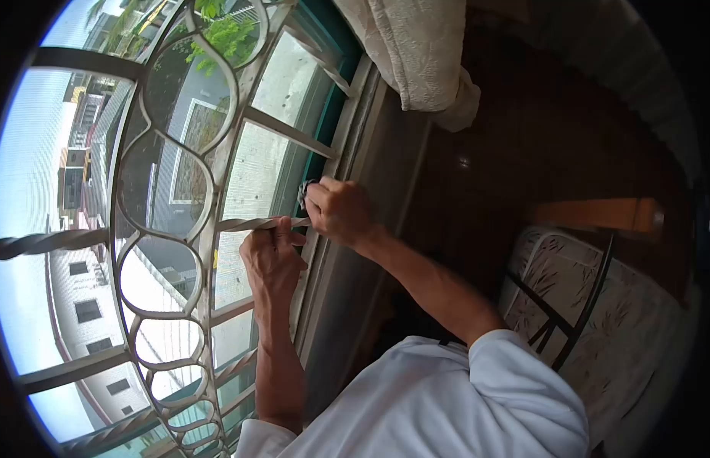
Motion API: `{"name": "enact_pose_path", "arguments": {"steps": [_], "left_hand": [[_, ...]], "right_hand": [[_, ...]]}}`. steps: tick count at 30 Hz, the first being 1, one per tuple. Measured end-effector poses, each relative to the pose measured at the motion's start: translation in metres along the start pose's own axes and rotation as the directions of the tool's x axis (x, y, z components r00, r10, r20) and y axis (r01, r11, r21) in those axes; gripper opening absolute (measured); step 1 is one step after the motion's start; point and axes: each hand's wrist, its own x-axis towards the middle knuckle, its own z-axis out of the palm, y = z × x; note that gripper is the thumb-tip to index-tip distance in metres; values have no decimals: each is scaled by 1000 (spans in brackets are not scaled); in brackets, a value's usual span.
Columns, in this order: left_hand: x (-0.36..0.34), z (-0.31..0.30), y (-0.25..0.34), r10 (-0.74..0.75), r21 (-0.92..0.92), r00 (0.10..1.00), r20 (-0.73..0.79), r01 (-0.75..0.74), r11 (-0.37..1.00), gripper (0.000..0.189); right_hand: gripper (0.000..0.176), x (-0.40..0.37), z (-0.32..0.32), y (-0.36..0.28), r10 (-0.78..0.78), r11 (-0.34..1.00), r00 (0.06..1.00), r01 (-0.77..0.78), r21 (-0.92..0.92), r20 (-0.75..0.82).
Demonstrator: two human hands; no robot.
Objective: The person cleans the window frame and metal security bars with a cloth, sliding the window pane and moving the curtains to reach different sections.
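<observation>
A white metal window grille (210, 210) with curved loops and twisted bars stands in front of me. My left hand (272, 256) is closed around a twisted grille bar (244, 224), near its right end by the window frame. Just to the right and a little higher, my right hand (338, 210) is curled into a fist beside the same bar. A small crumpled dark grey cloth (303, 194) pokes out from its fingers toward the grille. The palm sides of both hands are hidden.
A window sill (370, 183) runs along the grille's right side. A pale patterned curtain (420, 53) hangs at the top. At right are a wooden piece (595, 214) and a floral-covered item (553, 263) with a dark metal frame. Buildings (91, 305) show outside.
</observation>
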Motion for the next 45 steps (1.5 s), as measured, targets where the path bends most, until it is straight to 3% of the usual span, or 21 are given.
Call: {"name": "enact_pose_path", "arguments": {"steps": [2, 5, 7, 9, 11, 13, 18, 21, 22, 23, 24, 28, 29, 31, 33, 35, 37, 39, 41, 44, 45], "left_hand": [[-2, -1, 4, -23, 10, 1000, -8, 23, 1000, 28], [-4, 0, 6, -1, 8, 1000, -19, 2, 1000, 29], [-4, 1, 5, -4, 9, 999, -34, 5, 1000, 29], [-2, 7, 2, -17, -1, 999, -45, 17, 1000, 29], [0, 7, -8, 69, 89, 994, -80, -61, 994, 29], [1, 5, -10, 45, 51, 995, -85, -41, 998, 27], [8, 16, -27, 161, 148, 982, -94, -146, 978, 39], [-3, 10, -27, 178, 274, 980, -91, -147, 950, 40], [-9, 10, -33, 192, 186, 981, -13, -187, 965, 39], [-14, 11, -38, 216, 95, 974, 72, -222, 970, 38], [-17, 8, -33, 144, 21, 964, 225, -152, 988, 35], [-6, 27, -10, 281, -174, 905, 319, -236, 956, 41], [4, 35, -1, 281, -172, 905, 319, -236, 956, 41], [25, 50, 20, 239, -233, 965, 106, -210, 949, 44], [48, 53, 52, 135, -280, 984, 117, -98, 955, 39], [63, 59, 58, 28, -341, 988, 150, 25, 940, 35], [72, 61, 44, -13, -311, 990, 142, 57, 949, 46], [71, 60, 52, 0, -333, 994, 113, 38, 942, 45], [69, 61, 54, -3, -232, 997, 80, 21, 972, 44], [66, 60, 54, -5, -145, 998, 65, 14, 989, 41], [63, 56, 54, -13, -150, 998, 62, 22, 988, 41]], "right_hand": [[16, 7, -4, 3, -18, 998, 999, 22, -66, 51], [19, -1, 6, -2, 26, 997, 999, -30, -70, -46], [19, -10, -2, -7, -76, 997, 992, 77, -13, 102], [18, 5, -8, 5, -95, 993, 987, 103, -62, 133], [17, 20, -1, 12, -40, 996, 995, 32, -89, -92], [18, 18, 1, 7, -18, 997, 996, 11, -80, -91], [12, -6, -16, 3, -142, 987, 977, 127, 97, 157], [8, -10, -40, -2, -98, 989, 995, 97, 115, 5], [8, -5, -52, -5, -106, 988, 994, 106, 116, -2], [7, -1, -67, -7, 6, 989, 998, 4, 150, -64], [6, 2, -76, -7, 125, 977, 985, -101, 189, -121], [10, 48, -60, 33, 38, 992, 971, -7, 128, -236], [10, 63, -50, 47, 38, 992, 971, -7, 130, -237], [15, 91, -33, 64, 39, 998, 994, -43, -45, -99], [16, 107, -20, 77, 63, 997, 990, -67, -24, -129], [14, 108, -22, 83, 79, 985, 991, -94, -143, -110], [12, 89, -30, 65, 53, 989, 996, -62, -136, -72], [12, 81, -34, 60, -5, 995, 999, 0, 96, 48], [12, 100, -39, 75, -29, 996, 997, 22, 87, 74], [15, 113, -29, 83, 34, 999, 993, -31, 32, -117], [15, 106, -33, 80, 32, 999, 994, -29, 32, -107]]}}
